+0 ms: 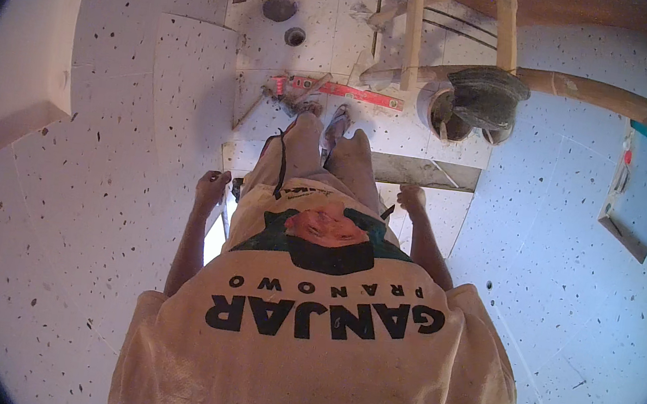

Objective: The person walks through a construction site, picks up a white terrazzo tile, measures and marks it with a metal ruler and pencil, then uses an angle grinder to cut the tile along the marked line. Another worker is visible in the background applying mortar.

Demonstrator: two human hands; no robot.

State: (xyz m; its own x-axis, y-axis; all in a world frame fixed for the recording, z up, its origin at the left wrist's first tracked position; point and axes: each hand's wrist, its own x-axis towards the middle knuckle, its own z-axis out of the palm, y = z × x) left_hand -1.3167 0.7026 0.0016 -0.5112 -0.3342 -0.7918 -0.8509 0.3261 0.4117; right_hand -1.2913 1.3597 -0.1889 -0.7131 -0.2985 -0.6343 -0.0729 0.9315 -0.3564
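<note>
My left hand (213, 187) hangs beside my left hip with its fingers curled in, and no object shows in it. On the other side, my right hand (412, 199) is bent into a loose fist, apart from my trousers (356, 166). Small dark items sit by each hip, too unclear to name. On the floor beyond my feet lies a red spirit level (345, 93). Close to its left end is a wooden-handled tool (249, 109), its head hard to make out among grey clutter. My light printed shirt (310, 378) fills the lower middle.
Black buckets (486, 93) stand at the right by wooden poles (412, 35) and a curved wooden beam (596, 90). Pale floor tiles (347, 11) carry dark round shapes (280, 8). A grey untiled strip (428, 172) crosses behind my feet. Speckled walls (101, 175) rise on both sides.
</note>
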